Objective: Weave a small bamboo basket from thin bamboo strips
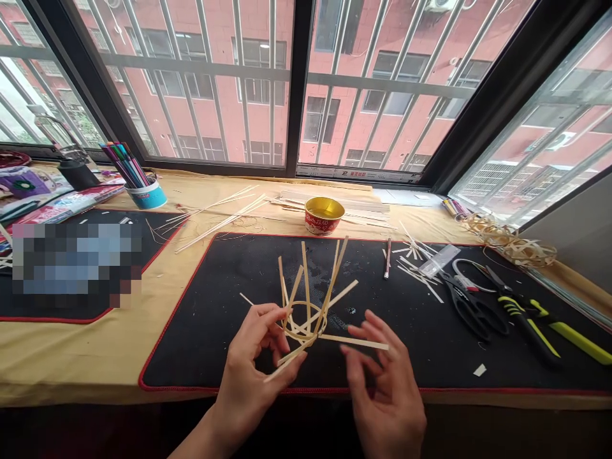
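The left hand (251,376) is closed in a pinch on a small frame of thin bamboo strips (306,299), and it holds the frame up over the front of the mat. The right hand (387,395) is open with its fingers spread, and it has hold of nothing (one long strip pokes out toward it, but I can't tell if they touch).

So far, the strips cross each other low down, and one thin round ring (306,317) goes around them. Above the ring, the strip ends stand up loose, like tall fingers, and others stick out flat to the sides. No more rings sit higher up, and those loose ends are not tied or woven in yet.

Under the hands lies a black desk mat (191,325) with a red edge, on a bench (81,363) covered in yellow cloth. To the right of the frame are a pen (387,258), a heap of short strips (415,271), black scissors (471,306), and cutters with green and black handles (530,325). Farther back sits a red and gold bowl (324,215), with long strips (220,213) lying to its left. Curly rings of strip (507,239) lie by the window (191,76).
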The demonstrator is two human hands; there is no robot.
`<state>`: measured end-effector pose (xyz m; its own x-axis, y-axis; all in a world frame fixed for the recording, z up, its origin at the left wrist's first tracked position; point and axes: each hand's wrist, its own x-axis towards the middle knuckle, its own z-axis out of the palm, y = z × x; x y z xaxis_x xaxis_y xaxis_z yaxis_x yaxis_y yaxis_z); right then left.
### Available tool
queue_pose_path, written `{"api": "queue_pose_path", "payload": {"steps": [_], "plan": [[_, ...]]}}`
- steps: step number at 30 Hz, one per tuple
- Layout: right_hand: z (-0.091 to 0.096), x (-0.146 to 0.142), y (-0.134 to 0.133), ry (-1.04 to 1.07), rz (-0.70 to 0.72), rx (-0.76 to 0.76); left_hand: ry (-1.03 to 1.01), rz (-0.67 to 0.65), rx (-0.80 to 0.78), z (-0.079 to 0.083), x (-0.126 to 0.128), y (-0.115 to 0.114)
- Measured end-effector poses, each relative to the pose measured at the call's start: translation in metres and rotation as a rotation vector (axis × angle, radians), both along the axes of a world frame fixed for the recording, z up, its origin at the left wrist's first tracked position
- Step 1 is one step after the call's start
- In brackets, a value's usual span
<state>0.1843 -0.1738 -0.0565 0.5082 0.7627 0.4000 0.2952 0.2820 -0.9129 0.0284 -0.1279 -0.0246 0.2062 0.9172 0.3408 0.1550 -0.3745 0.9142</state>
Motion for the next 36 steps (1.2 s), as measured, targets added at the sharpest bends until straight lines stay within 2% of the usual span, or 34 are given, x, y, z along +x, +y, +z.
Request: {"api": "queue_pose_path", "payload": {"steps": [3,8,14,21,27,32,36], "plan": [[0.003,-0.006,-0.003,-0.051,0.044,-0.010,0.047,-0.008,0.028,-0.002,0.001,-0.003],[0.012,-0.009,0.005,0.095,0.265,-0.060,0.073,-0.036,0.078,-0.001,0.002,-0.009],[0.022,0.002,0.012,-0.009,0.453,-0.100,0.031,-0.035,0.010,0.004,0.000,-0.012],[0.026,0.006,0.010,0.008,0.483,-0.155,-0.107,-0.111,-0.163,0.006,-0.002,-0.013],[0.026,0.005,0.010,0.063,0.497,-0.165,-0.131,-0.111,-0.191,0.012,-0.005,-0.012],[0.026,0.003,0.011,0.067,0.451,-0.142,-0.146,-0.101,-0.216,0.010,-0.006,-0.012],[0.025,0.001,0.009,0.170,0.473,-0.165,-0.186,-0.141,-0.253,0.011,-0.007,-0.013]]}}
